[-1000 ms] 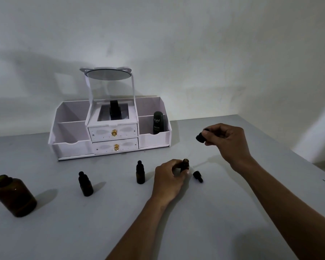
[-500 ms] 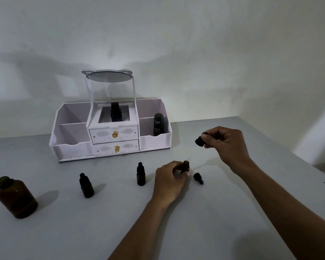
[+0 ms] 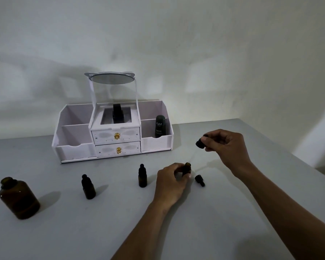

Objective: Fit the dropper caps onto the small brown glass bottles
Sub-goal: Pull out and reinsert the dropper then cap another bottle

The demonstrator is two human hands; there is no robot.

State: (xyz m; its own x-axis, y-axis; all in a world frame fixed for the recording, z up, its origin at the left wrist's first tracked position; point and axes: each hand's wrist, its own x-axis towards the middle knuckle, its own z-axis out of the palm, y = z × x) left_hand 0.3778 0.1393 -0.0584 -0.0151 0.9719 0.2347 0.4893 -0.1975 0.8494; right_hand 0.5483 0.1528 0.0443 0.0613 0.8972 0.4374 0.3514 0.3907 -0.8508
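Observation:
My left hand (image 3: 172, 182) grips a small brown bottle (image 3: 187, 167) that stands uncapped on the grey table (image 3: 233, 212). My right hand (image 3: 226, 147) pinches a black dropper cap (image 3: 200, 143) up and to the right of that bottle; its thin glass pipette slants down toward the bottle mouth. A second black dropper cap (image 3: 199, 180) lies on the table just right of the held bottle. Two capped small brown bottles (image 3: 142, 176) (image 3: 88, 187) stand to the left.
A large uncapped brown bottle (image 3: 19, 197) stands at the far left. A white organiser (image 3: 113, 132) with two drawers, a mirror and a dark Kahf tube (image 3: 160, 126) sits at the back by the wall. The table's right edge runs diagonally at the right.
My right hand with the dropper cap has come slightly lower, toward the bottle. My left hand keeps its grip on the bottle in the same spot.

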